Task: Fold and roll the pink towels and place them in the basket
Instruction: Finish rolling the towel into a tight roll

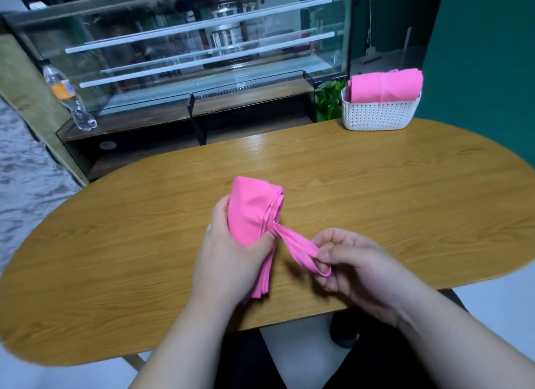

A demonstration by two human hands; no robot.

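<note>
1. Pinching a thin pink strap [292, 242] between thumb and forefinger, the right hand [359, 270] hovers over the near edge of the table [405, 192]. Its other fingers are loosely curled underneath, and the strap loops round just below the thumb.
2. Just to the left, the left hand [231, 258] grips a folded pink towel [250, 212]. The thumb presses across the front and the fingers wrap behind.
3. The towel stands roughly on end in that hand. Its layered lower edge hangs past the palm, and its rounded top points toward the far side. I cannot tell whether it touches the table.
4. The strap runs tight from the towel's right edge across to the right hand.
5. The table is an oval wooden top lying under both hands.
6. At the table's far right corner stands a white woven basket [379, 115]. Rolled pink towels [385, 85] inside it rise above the rim.
7. A green plant [330, 99] shows just left of the basket, beyond the table.
8. Farther left, a glass display case [202, 50] fills the background. A plastic bottle [68, 96] leans on the ledge at its left end.
</note>
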